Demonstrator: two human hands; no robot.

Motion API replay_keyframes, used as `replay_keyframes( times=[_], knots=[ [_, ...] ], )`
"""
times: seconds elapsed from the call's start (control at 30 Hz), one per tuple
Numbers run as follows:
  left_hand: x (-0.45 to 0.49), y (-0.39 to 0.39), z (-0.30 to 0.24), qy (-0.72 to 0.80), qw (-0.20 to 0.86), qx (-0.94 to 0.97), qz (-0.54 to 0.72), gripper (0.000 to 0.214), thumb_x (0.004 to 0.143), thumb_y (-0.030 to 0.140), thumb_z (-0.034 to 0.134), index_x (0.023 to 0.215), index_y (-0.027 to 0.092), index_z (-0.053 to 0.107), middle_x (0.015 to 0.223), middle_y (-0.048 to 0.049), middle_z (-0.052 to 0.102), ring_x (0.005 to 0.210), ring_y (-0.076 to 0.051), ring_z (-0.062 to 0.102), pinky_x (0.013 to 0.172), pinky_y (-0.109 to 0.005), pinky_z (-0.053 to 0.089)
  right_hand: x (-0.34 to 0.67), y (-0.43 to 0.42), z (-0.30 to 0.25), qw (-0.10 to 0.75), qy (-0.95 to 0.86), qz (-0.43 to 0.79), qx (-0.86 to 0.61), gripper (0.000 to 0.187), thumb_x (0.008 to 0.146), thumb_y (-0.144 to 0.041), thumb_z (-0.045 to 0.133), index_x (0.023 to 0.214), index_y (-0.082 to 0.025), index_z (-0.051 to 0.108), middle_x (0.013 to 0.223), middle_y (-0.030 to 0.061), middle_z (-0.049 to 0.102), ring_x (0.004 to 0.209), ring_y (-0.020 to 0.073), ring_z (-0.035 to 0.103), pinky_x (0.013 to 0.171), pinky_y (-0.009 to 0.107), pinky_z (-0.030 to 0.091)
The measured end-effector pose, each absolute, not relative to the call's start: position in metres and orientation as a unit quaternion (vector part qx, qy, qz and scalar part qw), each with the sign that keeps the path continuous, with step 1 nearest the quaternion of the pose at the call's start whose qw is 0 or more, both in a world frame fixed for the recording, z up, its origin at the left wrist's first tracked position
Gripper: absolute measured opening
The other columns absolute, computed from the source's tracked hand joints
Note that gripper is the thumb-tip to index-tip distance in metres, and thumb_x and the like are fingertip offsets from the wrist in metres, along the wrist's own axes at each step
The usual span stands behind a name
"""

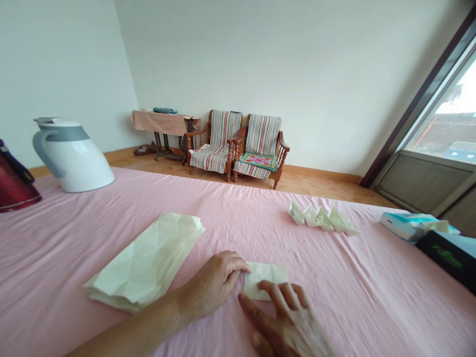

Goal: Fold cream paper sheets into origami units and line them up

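Note:
A small folded piece of pale paper (266, 270) lies flat on the pink tablecloth in front of me. My left hand (217, 277) is closed, its bunched fingertips holding the paper's left edge. Across the near part of the paper, my right hand (284, 315) rests with its fingers spread and holds nothing. To the left is a thick stack of creased pale paper sheets (148, 255), close to my left forearm. Several folded paper shapes (323, 218) stand in a row beyond the right hand.
A white and grey jug (85, 163) and a dark red vessel (15, 181) stand at the left. On the right are a tissue pack (405, 225) and a black box (446, 258). The pink tablecloth (238, 218) is wrinkled; two wooden armchairs (238, 144) stand beyond its far edge.

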State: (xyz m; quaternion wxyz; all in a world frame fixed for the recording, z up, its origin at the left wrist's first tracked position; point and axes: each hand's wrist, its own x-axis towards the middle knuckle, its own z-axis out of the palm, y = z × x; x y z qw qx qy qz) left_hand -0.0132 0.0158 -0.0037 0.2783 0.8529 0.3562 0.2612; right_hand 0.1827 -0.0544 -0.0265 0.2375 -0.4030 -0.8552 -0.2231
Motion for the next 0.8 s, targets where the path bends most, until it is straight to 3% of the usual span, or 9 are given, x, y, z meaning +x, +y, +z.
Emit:
replay_keyframes(
  times=[0.13,0.33,0.43,0.53,0.7,0.8],
  knots=[
    [-0.013,0.015,-0.003,0.355,0.283,0.85,0.265,0.031,0.085,0.003,0.046,0.095,0.017,0.072,0.092,-0.0049,0.07,0.09,-0.016,0.064,0.085,-0.028,0.048,0.184,-0.055,-0.031,0.258,-0.863,-0.193,-0.389,0.036,0.088,-0.051,0.054,0.119,-0.035,0.061,0.1,0.0033,0.068,0.076,0.0217,0.061,0.066,0.034,0.042],
    [-0.013,0.013,0.0,0.342,0.285,0.858,0.258,0.022,0.088,0.009,0.051,0.094,0.017,0.071,0.09,-0.0043,0.068,0.088,-0.017,0.062,0.083,-0.028,0.047,0.188,-0.059,-0.051,0.332,-0.839,-0.09,-0.422,0.047,0.097,-0.048,0.036,0.129,-0.019,0.055,0.092,0.0087,0.064,0.08,0.0214,0.059,0.071,0.036,0.044],
    [-0.012,0.011,0.0,0.35,0.29,0.855,0.248,0.016,0.084,0.011,0.06,0.095,0.018,0.07,0.091,-0.0032,0.066,0.087,-0.017,0.06,0.081,-0.027,0.047,0.189,-0.059,-0.053,0.33,-0.834,-0.087,-0.433,0.046,0.095,-0.051,0.04,0.127,-0.023,0.058,0.093,0.0082,0.064,0.08,0.0218,0.058,0.07,0.036,0.044],
    [-0.012,0.01,-0.001,0.36,0.286,0.854,0.242,0.025,0.076,0.006,0.067,0.098,0.018,0.069,0.094,-0.0026,0.064,0.092,-0.018,0.059,0.085,-0.028,0.046,0.191,-0.058,-0.049,0.294,-0.851,-0.093,-0.425,0.047,0.09,-0.053,0.05,0.129,-0.027,0.057,0.095,0.0057,0.065,0.08,0.0202,0.059,0.069,0.032,0.045],
    [-0.012,0.01,-0.001,0.356,0.281,0.862,0.226,0.028,0.075,0.006,0.068,0.1,0.02,0.069,0.098,-0.0028,0.064,0.096,-0.019,0.058,0.089,-0.031,0.044,0.194,-0.06,-0.045,0.243,-0.868,-0.103,-0.42,0.05,0.083,-0.052,0.062,0.126,-0.026,0.058,0.102,0.0053,0.066,0.084,0.0211,0.061,0.07,0.032,0.047],
    [-0.012,0.01,0.001,0.36,0.281,0.863,0.216,0.03,0.075,0.007,0.069,0.101,0.021,0.069,0.099,-0.003,0.063,0.097,-0.02,0.058,0.09,-0.032,0.044,0.194,-0.061,-0.046,0.242,-0.861,-0.124,-0.43,0.039,0.085,-0.045,0.061,0.118,-0.024,0.061,0.103,0.006,0.067,0.084,0.0214,0.061,0.07,0.032,0.047]
  ],
)
